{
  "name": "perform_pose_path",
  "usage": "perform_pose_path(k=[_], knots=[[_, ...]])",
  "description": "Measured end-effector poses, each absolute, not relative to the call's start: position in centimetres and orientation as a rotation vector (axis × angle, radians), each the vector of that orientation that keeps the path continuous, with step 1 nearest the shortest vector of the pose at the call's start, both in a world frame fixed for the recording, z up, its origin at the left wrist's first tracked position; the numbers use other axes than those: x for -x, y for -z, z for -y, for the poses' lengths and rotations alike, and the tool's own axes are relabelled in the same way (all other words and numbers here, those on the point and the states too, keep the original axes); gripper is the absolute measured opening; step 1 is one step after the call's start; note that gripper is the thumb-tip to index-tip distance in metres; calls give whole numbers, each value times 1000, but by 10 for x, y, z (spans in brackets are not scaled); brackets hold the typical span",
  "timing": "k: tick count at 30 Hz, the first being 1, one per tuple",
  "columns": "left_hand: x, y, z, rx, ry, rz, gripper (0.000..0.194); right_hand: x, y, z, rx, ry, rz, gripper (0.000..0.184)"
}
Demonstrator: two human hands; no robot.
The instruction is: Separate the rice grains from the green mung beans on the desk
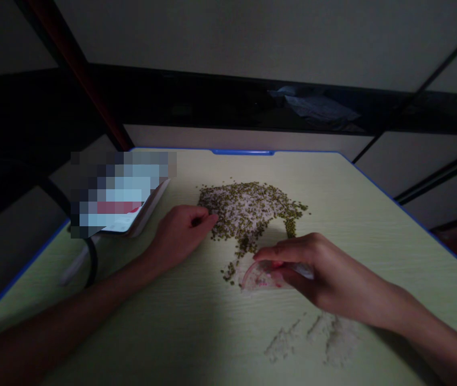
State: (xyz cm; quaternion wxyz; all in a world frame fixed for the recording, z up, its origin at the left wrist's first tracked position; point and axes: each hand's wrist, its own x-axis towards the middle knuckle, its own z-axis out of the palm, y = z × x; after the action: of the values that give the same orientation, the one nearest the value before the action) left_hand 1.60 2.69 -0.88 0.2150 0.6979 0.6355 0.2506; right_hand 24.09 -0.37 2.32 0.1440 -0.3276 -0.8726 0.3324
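Observation:
A mixed pile of mung beans and white rice grains (pixel 244 206) is spread on the pale table, with a tail of loose green beans toward me. At the pile's left edge rests my left hand (pixel 182 230), its fingers curled in; whatever they may hold is hidden. My right hand (pixel 312 262) is closed around a clear plastic cup (pixel 258 276) with a reddish rim and pink marks. The cup is tipped on its side just below the pile, its mouth facing left. Nearer to me, under my right wrist, lies a smaller scatter of white rice (pixel 338 340).
To the left a lit phone (pixel 121 203), partly blurred out, leans on a stand, with a dark cable (pixel 92 262) beside it. The table (pixel 151 332) has a blue edge. Behind it are cabinet panels and a dark recess with a crumpled plastic bag (pixel 320 110).

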Motion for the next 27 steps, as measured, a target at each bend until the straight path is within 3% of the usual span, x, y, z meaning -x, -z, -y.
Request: perform_pose_path(k=[27], knots=[[-17,9,-26,-1925,-695,-1772,36,-241,-23,-2,1020,-965,2378,43]])
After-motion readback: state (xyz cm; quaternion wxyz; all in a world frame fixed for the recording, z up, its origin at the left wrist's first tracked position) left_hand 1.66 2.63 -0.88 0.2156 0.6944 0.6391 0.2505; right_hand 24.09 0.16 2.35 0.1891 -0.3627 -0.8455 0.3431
